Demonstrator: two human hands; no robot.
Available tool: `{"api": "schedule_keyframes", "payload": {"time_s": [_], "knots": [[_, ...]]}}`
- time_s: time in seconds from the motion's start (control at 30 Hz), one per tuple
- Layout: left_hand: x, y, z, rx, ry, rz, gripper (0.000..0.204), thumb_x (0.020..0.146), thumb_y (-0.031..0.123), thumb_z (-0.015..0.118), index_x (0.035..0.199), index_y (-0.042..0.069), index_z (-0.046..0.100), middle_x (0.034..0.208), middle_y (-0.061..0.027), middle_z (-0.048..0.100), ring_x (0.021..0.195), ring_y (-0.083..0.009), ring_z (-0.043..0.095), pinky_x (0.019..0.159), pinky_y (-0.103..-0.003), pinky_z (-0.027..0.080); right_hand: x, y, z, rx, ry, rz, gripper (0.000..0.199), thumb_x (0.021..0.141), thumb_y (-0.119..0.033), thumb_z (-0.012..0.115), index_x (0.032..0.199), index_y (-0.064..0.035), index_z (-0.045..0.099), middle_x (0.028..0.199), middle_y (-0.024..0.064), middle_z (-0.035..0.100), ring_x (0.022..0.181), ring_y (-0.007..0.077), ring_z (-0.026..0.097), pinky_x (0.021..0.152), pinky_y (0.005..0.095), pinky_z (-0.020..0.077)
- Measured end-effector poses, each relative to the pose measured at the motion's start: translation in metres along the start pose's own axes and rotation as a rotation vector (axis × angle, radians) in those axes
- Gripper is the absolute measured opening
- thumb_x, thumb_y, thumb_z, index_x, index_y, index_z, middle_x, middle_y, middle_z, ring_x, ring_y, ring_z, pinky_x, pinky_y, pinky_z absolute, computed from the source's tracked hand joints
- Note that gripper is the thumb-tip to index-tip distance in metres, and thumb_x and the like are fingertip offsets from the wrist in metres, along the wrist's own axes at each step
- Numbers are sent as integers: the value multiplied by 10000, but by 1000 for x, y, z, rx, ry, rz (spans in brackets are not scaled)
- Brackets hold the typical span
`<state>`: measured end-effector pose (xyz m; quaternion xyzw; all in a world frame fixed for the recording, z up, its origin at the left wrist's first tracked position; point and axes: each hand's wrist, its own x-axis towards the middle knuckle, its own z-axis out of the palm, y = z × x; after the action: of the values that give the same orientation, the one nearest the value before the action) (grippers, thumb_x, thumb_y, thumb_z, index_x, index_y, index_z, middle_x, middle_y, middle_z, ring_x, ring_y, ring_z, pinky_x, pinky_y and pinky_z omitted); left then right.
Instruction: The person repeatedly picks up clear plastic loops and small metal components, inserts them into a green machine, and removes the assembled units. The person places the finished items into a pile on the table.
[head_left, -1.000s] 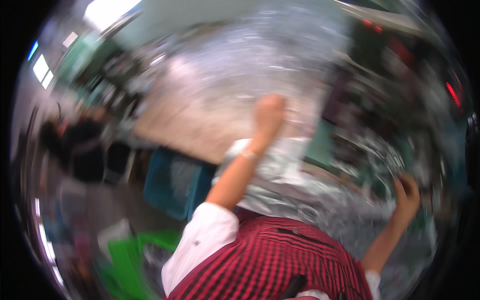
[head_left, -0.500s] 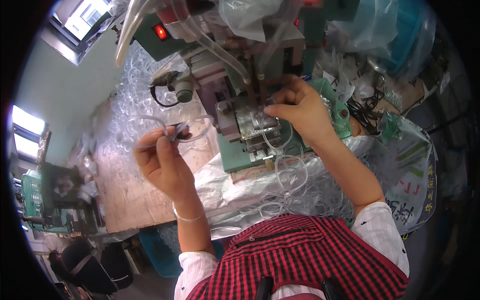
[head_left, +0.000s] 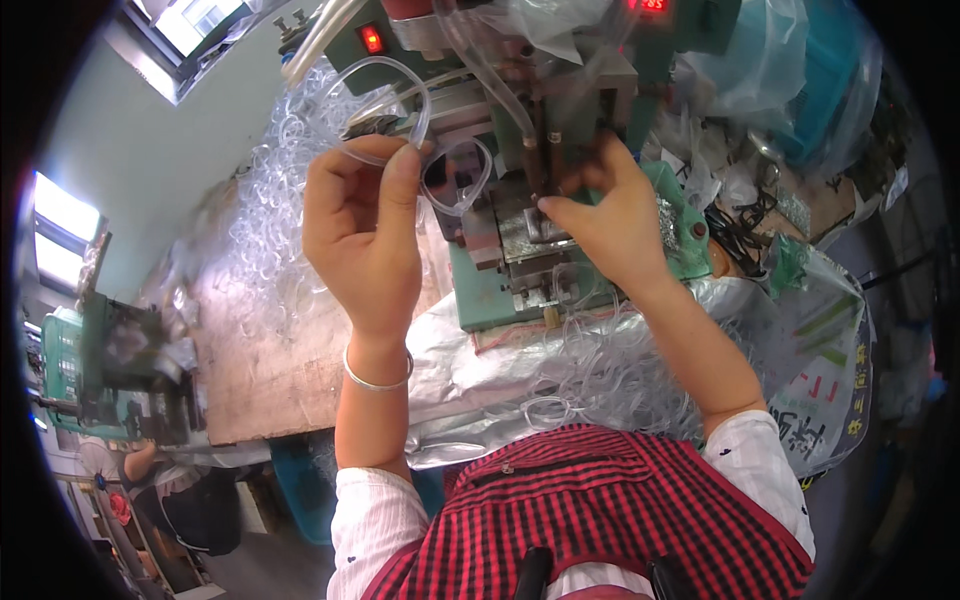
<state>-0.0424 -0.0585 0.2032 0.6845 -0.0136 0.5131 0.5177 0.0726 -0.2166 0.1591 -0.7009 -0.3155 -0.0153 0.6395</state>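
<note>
Pinched between the thumb and fingers of my left hand [head_left: 365, 225] is a clear plastic tube [head_left: 424, 100] bent into loops. It stands up in front of the green bench machine's [head_left: 485, 305] left side. My right hand [head_left: 615, 225] is at the machine's working area, with its thumb tip close to the upright copper-coloured rods [head_left: 532, 165]. Its fingers are bent and partly blurred, and what they hold, if anything, is hidden. Below the thumb lies a shiny metal block [head_left: 525, 240] of the fixture.
Many clear tube loops are heaped on the wooden table [head_left: 270, 390] at left and on silvery sheeting [head_left: 450, 385] in front. A green tray [head_left: 690, 235] of small metal parts sits right of the machine. Black cables [head_left: 745, 205] lie beyond it. Another person [head_left: 185, 490] is at lower left.
My left hand has risen and moved right, bringing its tube to the machine. My right fingers have moved in beside the rods; the tube loop hanging below them no longer shows clearly.
</note>
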Motion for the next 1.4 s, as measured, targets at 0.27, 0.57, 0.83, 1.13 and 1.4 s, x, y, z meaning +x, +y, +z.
{"api": "schedule_keyframes", "payload": {"time_s": [0.27,0.57,0.83,1.13,1.4], "knots": [[-54,-1,-9,-58,140,-87,130,917,-63,610,1028,-20,560,985,-112,667,920,-139,645,836,-270,525,-13,10,11,566,28,262,531,766,11,741,1250,25,525,816,23,652,819,99,592,771,246,465],[4,-7,-3,5,104,39,71,961,30,591,993,-30,572,899,-143,684,728,-188,664,691,-313,560,-29,16,24,637,180,224,546,810,48,713,1309,46,492,910,48,685,892,100,602,829,219,459],[-77,-16,-5,373,-372,521,144,714,15,723,829,51,644,1031,-102,727,719,-194,628,627,-268,503,-53,7,-21,-58,6,-10,426,834,29,580,1258,-10,590,1147,155,681,1129,262,643,975,343,467],[-74,-40,25,444,-509,783,215,652,57,741,847,106,665,995,-42,739,665,-186,559,540,-275,483,-56,84,-96,-338,47,93,263,869,-17,587,1120,-44,663,1039,97,716,969,192,678,858,299,501],[-68,-45,32,416,-492,801,254,653,29,733,882,115,665,993,-34,739,639,-177,556,512,-265,451,-70,103,-102,-508,59,107,192,759,-33,709,947,-39,669,927,77,657,923,256,626,829,347,478]]}}
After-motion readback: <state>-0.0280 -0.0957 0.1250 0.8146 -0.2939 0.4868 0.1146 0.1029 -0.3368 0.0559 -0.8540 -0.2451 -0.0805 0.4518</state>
